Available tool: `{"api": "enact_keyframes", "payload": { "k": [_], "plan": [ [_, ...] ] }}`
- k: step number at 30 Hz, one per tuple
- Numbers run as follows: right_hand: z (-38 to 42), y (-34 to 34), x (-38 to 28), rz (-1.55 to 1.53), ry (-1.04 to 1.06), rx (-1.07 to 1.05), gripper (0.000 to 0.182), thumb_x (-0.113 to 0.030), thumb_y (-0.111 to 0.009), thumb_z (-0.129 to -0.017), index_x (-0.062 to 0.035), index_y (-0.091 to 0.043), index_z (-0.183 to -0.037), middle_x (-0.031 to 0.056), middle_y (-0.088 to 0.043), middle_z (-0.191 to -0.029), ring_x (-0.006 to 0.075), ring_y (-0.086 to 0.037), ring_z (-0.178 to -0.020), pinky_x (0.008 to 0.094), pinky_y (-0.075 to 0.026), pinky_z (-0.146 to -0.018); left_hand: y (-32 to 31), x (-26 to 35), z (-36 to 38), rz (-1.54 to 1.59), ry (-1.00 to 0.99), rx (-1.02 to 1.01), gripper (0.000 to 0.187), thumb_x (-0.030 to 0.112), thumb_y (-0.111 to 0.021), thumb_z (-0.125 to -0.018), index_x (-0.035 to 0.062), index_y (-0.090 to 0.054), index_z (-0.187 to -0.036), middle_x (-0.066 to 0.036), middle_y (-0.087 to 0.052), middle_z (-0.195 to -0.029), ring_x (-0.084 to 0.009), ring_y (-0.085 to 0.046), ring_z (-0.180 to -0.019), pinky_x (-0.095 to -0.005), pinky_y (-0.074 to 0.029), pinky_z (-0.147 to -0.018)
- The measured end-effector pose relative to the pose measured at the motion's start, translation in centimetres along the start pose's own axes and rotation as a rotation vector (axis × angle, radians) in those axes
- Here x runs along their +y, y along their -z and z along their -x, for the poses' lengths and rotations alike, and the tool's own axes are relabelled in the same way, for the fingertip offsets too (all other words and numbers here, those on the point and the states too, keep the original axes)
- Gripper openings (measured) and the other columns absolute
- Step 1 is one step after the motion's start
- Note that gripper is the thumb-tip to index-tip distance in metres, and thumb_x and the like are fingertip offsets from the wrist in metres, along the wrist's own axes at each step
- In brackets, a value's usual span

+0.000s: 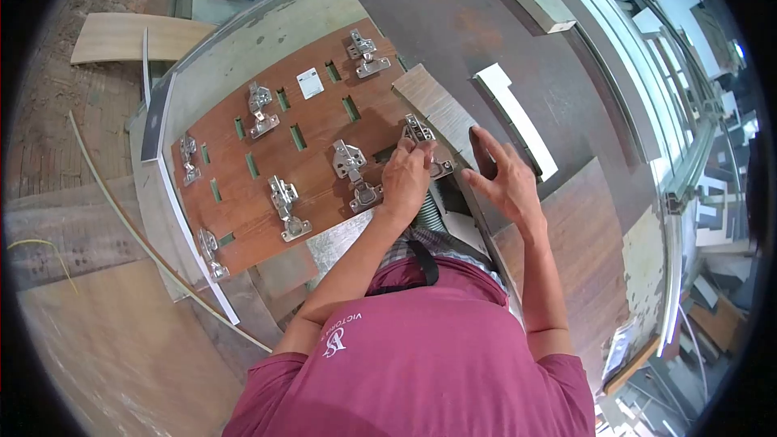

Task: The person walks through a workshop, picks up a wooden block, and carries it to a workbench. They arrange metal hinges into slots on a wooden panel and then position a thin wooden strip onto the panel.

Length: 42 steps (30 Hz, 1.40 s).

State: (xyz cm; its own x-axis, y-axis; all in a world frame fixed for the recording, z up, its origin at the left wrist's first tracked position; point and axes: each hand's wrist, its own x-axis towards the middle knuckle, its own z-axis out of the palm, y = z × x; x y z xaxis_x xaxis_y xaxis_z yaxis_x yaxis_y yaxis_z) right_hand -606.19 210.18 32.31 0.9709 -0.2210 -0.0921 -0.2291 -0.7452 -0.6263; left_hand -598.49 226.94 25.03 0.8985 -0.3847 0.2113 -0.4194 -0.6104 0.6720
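Note:
A reddish-brown board (316, 125) lies in front of me with several slots cut in it and several metal cabinet hinges on it. My left hand (405, 180) is closed on one hinge (419, 131) at the board's right edge, where a light wood strip (437, 101) meets it. Another hinge (353, 170) sits just left of that hand. My right hand (503, 180) is open with its fingers spread, resting on the dark edge beside the strip and holding nothing.
A small white plate (310, 82) lies on the board near its far side. A white notched piece (518, 117) lies on the dark worktop (453, 24) to the right. A ribbed hose (430, 214) runs below my hands. Wood panels (121, 36) and offcuts lie on the floor at left.

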Motion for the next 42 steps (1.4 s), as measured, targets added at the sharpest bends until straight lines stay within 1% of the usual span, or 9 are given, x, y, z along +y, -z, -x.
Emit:
{"api": "enact_keyframes", "payload": {
  "k": [2,3,7,11,13,17,23,36,42],
  "plan": [
    [-0.7,0.1,0.0,0.176,0.022,0.037,0.069,-0.042,-0.07,-0.077,-0.0261,-0.043,-0.139,0.0091,-0.057,-0.092,0.027,-0.059,-0.081,0.0391,-0.047,-0.074,0.0,0.1,0.0,0.049,0.001,-0.006,0.021,0.008,-0.058,-0.085,0.0072,-0.066,-0.104,-0.014,-0.058,-0.094,-0.0329,-0.061,-0.088,-0.0406,-0.049,-0.077],
    [-1.0,0.0,0.4,0.198,0.042,0.054,0.07,-0.046,-0.069,-0.076,-0.0291,-0.043,-0.138,0.011,-0.057,-0.089,0.0278,-0.061,-0.083,0.0406,-0.05,-0.072,0.1,0.2,0.0,0.043,0.004,-0.005,0.021,0.008,-0.058,-0.085,0.0072,-0.066,-0.104,-0.014,-0.058,-0.094,-0.0329,-0.061,-0.088,-0.0406,-0.049,-0.077],
    [-1.6,-0.3,1.5,0.322,0.036,0.009,0.069,-0.045,-0.071,-0.075,-0.0303,-0.045,-0.137,0.0087,-0.057,-0.092,0.0258,-0.06,-0.088,0.0402,-0.051,-0.073,0.4,0.2,-0.1,0.05,0.006,-0.032,0.019,0.01,-0.055,-0.088,0.007,-0.065,-0.104,-0.015,-0.056,-0.094,-0.0334,-0.059,-0.087,-0.0406,-0.048,-0.076],
    [-1.5,0.0,1.7,0.323,0.054,-0.007,0.068,-0.043,-0.072,-0.074,-0.0303,-0.046,-0.136,0.0084,-0.057,-0.092,0.0257,-0.06,-0.088,0.0408,-0.051,-0.073,0.5,0.3,-0.1,0.068,-0.009,-0.037,0.019,0.013,-0.054,-0.089,0.0069,-0.063,-0.105,-0.015,-0.055,-0.092,-0.034,-0.059,-0.086,-0.0404,-0.048,-0.075],
    [-1.3,0.1,1.4,0.279,-0.023,-0.008,0.068,-0.041,-0.073,-0.073,-0.0312,-0.047,-0.135,0.0078,-0.057,-0.091,0.025,-0.06,-0.089,0.0403,-0.051,-0.074,0.4,0.1,-0.2,0.071,-0.007,-0.028,0.019,0.013,-0.054,-0.089,0.0071,-0.063,-0.106,-0.015,-0.055,-0.092,-0.0341,-0.058,-0.086,-0.0405,-0.048,-0.075],
    [-1.3,-0.3,2.1,0.329,0.01,-0.02,0.068,-0.04,-0.073,-0.074,-0.033,-0.046,-0.136,0.007,-0.057,-0.092,0.0244,-0.06,-0.088,0.0397,-0.051,-0.075,0.5,0.2,-0.3,0.08,0.018,-0.067,0.019,0.013,-0.055,-0.089,0.0073,-0.063,-0.105,-0.016,-0.055,-0.091,-0.0345,-0.058,-0.086,-0.0408,-0.048,-0.075],
    [-1.0,-0.8,1.5,0.276,-0.026,0.019,0.067,-0.04,-0.073,-0.074,-0.0333,-0.047,-0.135,0.0066,-0.057,-0.091,0.0231,-0.061,-0.087,0.0396,-0.051,-0.074,0.3,0.1,-0.1,0.073,-0.011,-0.017,0.016,0.013,-0.054,-0.089,0.0069,-0.063,-0.102,-0.016,-0.055,-0.09,-0.0347,-0.058,-0.085,-0.0413,-0.048,-0.074],
    [-0.8,-1.6,1.6,0.331,-0.022,0.043,0.066,-0.041,-0.073,-0.074,-0.033,-0.048,-0.135,0.0066,-0.057,-0.09,0.0239,-0.061,-0.086,0.0397,-0.051,-0.073,0.6,0.0,-0.3,0.085,-0.016,-0.053,0.017,0.011,-0.055,-0.088,0.0068,-0.063,-0.103,-0.016,-0.055,-0.09,-0.0341,-0.058,-0.084,-0.0412,-0.048,-0.074],
    [-0.2,-1.1,1.2,0.101,-0.076,0.09,0.066,-0.039,-0.072,-0.074,-0.0269,-0.049,-0.135,0.01,-0.06,-0.094,0.0251,-0.063,-0.083,0.0391,-0.051,-0.074,0.8,0.1,-0.2,0.092,0.022,-0.066,0.018,0.01,-0.055,-0.088,0.006,-0.064,-0.103,-0.014,-0.056,-0.093,-0.0324,-0.059,-0.089,-0.0409,-0.048,-0.077]
  ]
}}
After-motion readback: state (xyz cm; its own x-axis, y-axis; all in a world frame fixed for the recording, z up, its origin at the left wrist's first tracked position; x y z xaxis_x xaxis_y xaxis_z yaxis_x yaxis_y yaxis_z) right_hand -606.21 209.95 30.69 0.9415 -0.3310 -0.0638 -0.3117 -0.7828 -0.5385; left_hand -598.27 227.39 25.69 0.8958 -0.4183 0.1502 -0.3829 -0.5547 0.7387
